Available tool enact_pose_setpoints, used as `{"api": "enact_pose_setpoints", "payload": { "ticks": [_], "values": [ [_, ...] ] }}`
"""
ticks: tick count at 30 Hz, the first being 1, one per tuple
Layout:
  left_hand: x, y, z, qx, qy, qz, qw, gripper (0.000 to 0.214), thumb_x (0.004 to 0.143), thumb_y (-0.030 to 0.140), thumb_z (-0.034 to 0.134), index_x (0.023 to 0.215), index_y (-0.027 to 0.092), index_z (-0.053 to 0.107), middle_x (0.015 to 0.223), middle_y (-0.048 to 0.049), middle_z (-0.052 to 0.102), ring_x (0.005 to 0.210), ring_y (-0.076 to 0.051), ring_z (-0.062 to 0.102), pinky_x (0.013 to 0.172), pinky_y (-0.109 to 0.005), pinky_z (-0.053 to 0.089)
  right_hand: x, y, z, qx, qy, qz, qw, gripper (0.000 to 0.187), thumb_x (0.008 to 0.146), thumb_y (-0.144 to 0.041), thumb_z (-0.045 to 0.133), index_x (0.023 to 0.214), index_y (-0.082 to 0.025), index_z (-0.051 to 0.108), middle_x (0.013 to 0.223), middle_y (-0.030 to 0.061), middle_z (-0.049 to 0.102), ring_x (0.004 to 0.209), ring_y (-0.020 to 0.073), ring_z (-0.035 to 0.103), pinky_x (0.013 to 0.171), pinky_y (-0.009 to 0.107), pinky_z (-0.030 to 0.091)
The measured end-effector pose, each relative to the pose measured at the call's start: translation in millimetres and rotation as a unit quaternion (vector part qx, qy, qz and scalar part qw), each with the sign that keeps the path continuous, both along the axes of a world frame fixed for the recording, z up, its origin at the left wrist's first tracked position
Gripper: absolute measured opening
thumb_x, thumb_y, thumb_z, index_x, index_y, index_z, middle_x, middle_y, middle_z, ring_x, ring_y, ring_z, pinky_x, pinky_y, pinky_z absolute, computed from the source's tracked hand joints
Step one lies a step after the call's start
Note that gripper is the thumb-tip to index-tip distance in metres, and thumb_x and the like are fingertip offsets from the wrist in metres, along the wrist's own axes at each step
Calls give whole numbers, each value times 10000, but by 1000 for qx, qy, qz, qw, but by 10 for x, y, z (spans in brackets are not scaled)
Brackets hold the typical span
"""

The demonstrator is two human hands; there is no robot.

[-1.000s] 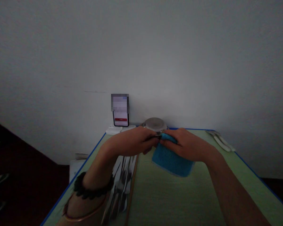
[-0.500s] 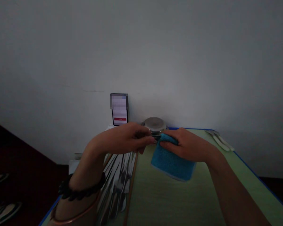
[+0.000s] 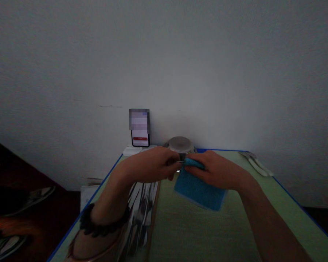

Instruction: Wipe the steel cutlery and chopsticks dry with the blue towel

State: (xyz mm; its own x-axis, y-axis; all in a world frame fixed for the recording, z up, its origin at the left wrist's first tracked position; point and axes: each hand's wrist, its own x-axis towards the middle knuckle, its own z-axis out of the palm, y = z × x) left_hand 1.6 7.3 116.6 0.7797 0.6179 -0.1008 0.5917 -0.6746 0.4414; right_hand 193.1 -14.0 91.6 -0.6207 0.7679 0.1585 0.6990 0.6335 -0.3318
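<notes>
Pinched in my left hand [image 3: 160, 165] is one end of a thin metal utensil [image 3: 181, 161]; its head is hidden, so I cannot tell whether it is a knife, fork or spoon. My right hand [image 3: 214, 169] is closed on a blue cloth [image 3: 199, 194], which is folded over the utensil's other end and hangs down below the fingers. Both hands are close together above the table. Under my left forearm lie several knives, forks and spoons [image 3: 140, 214] in a pile, partly covered by the arm.
Behind my hands stands a round metal container [image 3: 180, 144] against the wall. A phone [image 3: 140, 129] leans upright at the back left. Utensils with white handles [image 3: 258, 166] lie at the back right. The green table [image 3: 196, 236] has blue edges; footwear [image 3: 8, 245] is on the floor.
My left hand has shifted slightly right, closer to the cloth. The right hand stays nearly in place with the cloth. A foot or shoe at lower left has moved.
</notes>
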Motion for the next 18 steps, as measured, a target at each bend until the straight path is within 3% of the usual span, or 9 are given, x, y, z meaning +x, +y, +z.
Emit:
{"api": "enact_pose_setpoints", "payload": {
  "ticks": [18],
  "values": [
    [-22, 58, -60, 37, -20, 3, 999, 343, 900, 271, 349, 709, 125, 594, 602, 4, 616, 544, -76, 543, 541, -169, 363, 54, 14, -11, -43, 23, -28, 998, 223, 835, -344, 455, 950, -201, 582, 857, 37, 647, 714, 152, 570, 644, 262, 385]
  ]
}}
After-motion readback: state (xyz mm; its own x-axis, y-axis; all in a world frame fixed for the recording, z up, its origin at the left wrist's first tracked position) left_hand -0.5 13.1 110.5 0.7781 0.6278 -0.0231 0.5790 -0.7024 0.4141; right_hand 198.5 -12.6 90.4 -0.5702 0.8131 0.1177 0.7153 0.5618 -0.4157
